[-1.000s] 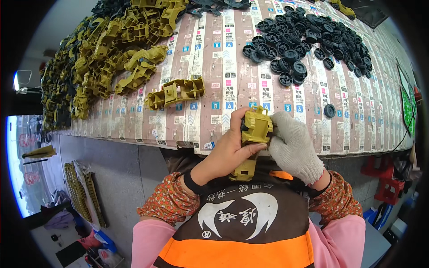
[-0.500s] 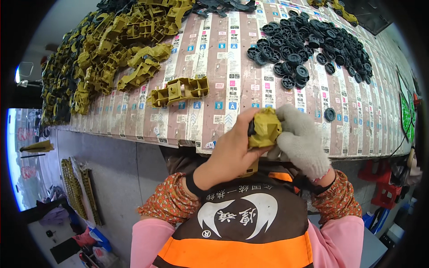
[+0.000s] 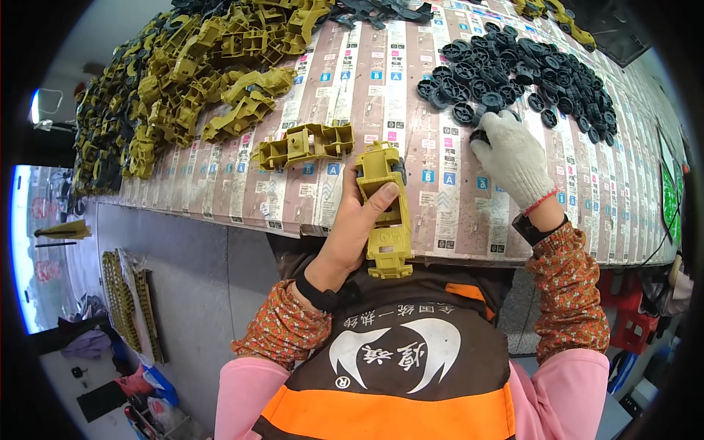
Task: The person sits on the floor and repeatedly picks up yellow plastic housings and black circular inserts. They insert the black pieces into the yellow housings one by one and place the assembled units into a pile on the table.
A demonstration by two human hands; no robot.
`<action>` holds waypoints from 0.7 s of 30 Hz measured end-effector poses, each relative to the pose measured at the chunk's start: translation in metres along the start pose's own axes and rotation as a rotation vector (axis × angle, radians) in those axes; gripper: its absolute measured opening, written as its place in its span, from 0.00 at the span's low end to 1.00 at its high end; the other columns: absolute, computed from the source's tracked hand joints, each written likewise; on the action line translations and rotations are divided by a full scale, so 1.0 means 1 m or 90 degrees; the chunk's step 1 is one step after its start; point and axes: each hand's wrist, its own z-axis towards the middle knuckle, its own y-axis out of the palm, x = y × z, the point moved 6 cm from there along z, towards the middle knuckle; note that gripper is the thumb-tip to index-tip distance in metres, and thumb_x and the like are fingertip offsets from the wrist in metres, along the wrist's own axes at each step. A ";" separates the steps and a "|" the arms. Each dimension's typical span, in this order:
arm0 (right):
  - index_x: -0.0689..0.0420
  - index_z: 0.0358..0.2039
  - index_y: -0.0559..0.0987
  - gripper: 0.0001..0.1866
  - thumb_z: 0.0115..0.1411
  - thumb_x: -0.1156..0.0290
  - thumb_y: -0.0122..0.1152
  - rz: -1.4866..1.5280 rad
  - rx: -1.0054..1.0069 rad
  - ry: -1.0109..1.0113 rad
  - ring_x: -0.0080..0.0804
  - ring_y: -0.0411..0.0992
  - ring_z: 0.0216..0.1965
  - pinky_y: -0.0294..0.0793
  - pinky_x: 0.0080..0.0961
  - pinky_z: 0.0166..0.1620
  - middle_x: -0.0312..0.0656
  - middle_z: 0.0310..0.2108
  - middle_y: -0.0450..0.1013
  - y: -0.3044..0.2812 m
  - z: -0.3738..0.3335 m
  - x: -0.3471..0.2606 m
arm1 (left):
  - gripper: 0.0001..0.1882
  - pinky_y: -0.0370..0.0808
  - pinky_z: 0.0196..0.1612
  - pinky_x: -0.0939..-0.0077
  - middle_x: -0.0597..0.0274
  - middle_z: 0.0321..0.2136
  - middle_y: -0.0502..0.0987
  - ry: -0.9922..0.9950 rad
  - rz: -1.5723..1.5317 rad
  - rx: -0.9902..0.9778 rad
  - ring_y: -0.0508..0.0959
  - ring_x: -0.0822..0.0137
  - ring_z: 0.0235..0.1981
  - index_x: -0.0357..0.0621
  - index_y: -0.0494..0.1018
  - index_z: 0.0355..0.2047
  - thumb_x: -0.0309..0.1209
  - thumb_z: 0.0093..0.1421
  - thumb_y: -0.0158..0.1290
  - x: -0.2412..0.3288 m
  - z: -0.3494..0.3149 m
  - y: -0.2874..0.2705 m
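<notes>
My bare left hand [image 3: 353,224] holds a yellow plastic toy vehicle body [image 3: 389,238] lengthwise at the table's near edge, thumb across its open middle. A dark wheel [image 3: 399,171] shows on the right side of its far end. My right hand [image 3: 510,154], in a light knitted glove, is at the near edge of a pile of black toy wheels [image 3: 546,73]. Its fingers are closed around a black wheel [image 3: 479,136], partly hidden by the glove. Another yellow body [image 3: 304,147] lies on the table just beyond my left hand.
A large heap of yellow bodies [image 3: 213,66] covers the table's far left, with darker assembled-looking pieces [image 3: 110,121] at its outer side. Black plastic parts [image 3: 381,10] lie at the far edge. Red plastic stools [image 3: 632,315] stand below the table at right.
My right hand has left the yellow body and reached forward to the wheel pile. My left hand has moved left and turned the body so its length shows.
</notes>
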 end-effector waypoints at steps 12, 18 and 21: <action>0.60 0.48 0.76 0.11 0.66 0.74 0.60 0.641 -0.177 0.087 0.56 0.82 0.41 0.80 0.42 0.44 0.55 0.37 0.81 -0.005 -0.054 -0.080 | 0.24 0.85 0.43 0.71 0.65 0.46 0.78 0.015 -0.116 -0.006 0.82 0.71 0.42 0.51 0.63 0.64 0.35 0.72 0.59 0.001 -0.004 0.001; 0.59 0.51 0.76 0.14 0.65 0.76 0.60 0.632 -0.177 0.064 0.57 0.82 0.41 0.81 0.44 0.42 0.57 0.38 0.80 -0.019 -0.083 -0.105 | 0.27 0.84 0.44 0.72 0.66 0.48 0.75 0.124 -0.097 0.035 0.80 0.72 0.44 0.52 0.59 0.65 0.29 0.72 0.59 0.016 0.000 -0.001; 0.60 0.52 0.76 0.16 0.64 0.77 0.62 0.625 -0.151 0.057 0.60 0.81 0.41 0.80 0.45 0.42 0.58 0.37 0.80 -0.022 -0.090 -0.109 | 0.31 0.83 0.47 0.72 0.66 0.49 0.75 0.177 -0.078 0.062 0.80 0.72 0.45 0.53 0.56 0.68 0.28 0.71 0.60 0.020 -0.002 -0.002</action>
